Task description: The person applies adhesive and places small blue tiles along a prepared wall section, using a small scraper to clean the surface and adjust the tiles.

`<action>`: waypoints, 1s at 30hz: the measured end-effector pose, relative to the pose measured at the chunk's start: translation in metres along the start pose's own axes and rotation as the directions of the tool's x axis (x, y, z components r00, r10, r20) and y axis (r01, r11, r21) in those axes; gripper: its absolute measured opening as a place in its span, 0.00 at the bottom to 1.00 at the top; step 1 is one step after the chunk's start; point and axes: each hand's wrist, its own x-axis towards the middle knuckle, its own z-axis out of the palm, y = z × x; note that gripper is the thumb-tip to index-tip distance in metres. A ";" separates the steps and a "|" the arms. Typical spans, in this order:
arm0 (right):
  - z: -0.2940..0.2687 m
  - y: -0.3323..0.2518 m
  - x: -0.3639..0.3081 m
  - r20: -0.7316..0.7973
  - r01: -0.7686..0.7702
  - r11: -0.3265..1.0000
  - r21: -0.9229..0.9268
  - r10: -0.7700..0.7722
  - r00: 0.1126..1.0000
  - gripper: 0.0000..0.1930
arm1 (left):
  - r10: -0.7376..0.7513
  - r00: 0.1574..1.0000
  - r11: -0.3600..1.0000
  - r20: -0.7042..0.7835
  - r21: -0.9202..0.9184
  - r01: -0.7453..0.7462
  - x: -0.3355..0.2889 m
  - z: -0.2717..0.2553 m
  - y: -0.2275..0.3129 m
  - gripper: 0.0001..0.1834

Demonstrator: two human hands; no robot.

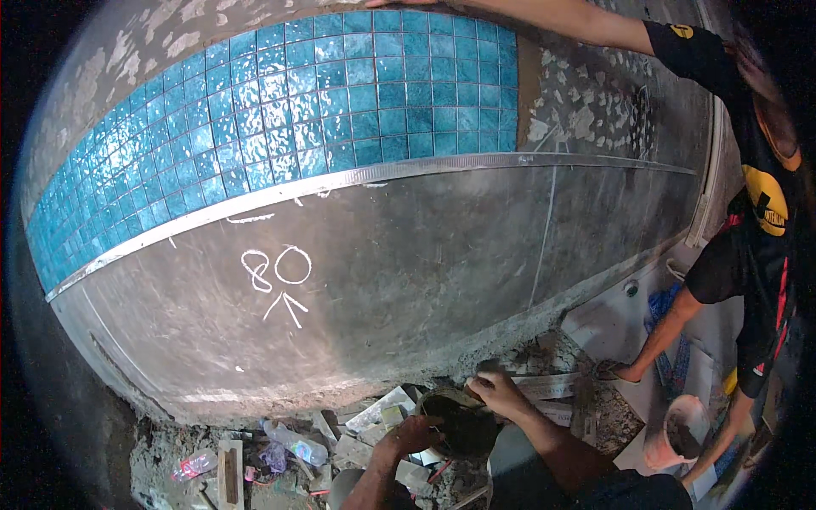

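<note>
Low in front of me, a dark round bucket (463, 432) stands among rubble at the foot of the wall. My left hand (412, 435) is at its left side, fingers closed over the rim. Above its right edge, my right hand (500, 394) is closed in a fist; whatever it grips is dark and too unclear to name. The bucket's contents are in shadow. Glossy turquoise square tiles (378, 93) cover a band of the curved wall, resting along a pale metal strip (340, 179). Bare grey wall (408, 272) below carries white chalk marks.
A co-worker's outstretched arm (586, 24) reaches the tiles' top edge; their other arm (718, 446) hangs beside a pinkish bucket (677, 432). Plastic bottles (297, 444), a wooden piece (229, 476) and broken tile pieces (382, 408) litter the ground.
</note>
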 end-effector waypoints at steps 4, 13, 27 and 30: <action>-0.003 -0.013 -0.002 0.004 -0.041 0.999 0.004 0.041 0.999 0.21 | -0.010 1.000 0.999 0.010 0.044 0.010 0.003 0.005 -0.007 0.26; -0.002 0.000 -0.001 -0.029 -0.099 0.984 0.150 0.105 0.994 0.18 | -0.006 1.000 0.998 -0.022 0.055 0.007 -0.004 -0.001 0.007 0.27; -0.029 -0.040 0.000 0.229 -0.356 0.422 0.834 0.323 0.918 0.10 | -0.108 0.994 0.994 0.018 -0.012 0.108 -0.008 -0.006 0.018 0.26; -0.046 -0.043 0.023 0.136 -0.264 0.475 0.839 0.286 0.948 0.14 | -0.140 0.988 0.989 0.071 -0.037 0.143 -0.005 -0.020 0.044 0.26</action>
